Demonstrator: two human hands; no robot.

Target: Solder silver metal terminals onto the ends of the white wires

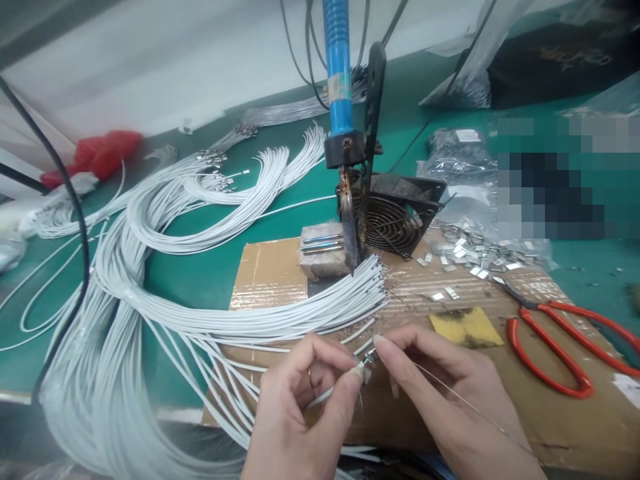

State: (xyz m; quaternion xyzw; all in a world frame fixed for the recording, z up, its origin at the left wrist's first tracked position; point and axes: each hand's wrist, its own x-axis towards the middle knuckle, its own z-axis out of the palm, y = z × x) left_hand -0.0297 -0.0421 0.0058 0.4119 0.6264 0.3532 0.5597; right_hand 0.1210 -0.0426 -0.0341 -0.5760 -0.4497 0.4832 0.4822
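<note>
From the head camera, both hands come up from the lower edge and meet over the cardboard sheet (575, 427). The left hand (295, 417) is curled, its thumb and forefinger pinched tight on the end of a white wire (325, 395) that runs off down and to the left. The right hand (450, 393) reaches in from the right, palm down, its forefinger and thumb closed on a small metal clip (369, 358) that sits right at the wire's tip, between the two sets of fingertips. A thin strand of solder wire (450, 393) lies across the back of the right hand and trails off to the lower right.

Just above the hands a fanned bundle of white wires (300, 313) ends in bared tips beneath the blue-handled soldering iron (336, 80), which stands upright in a black holder beside a small fan (395, 223). A yellow sponge (465, 328) lies near the right hand; red-handled pliers (555, 353) lie farther right, and a heap of metal clips (475, 257) sits behind.
</note>
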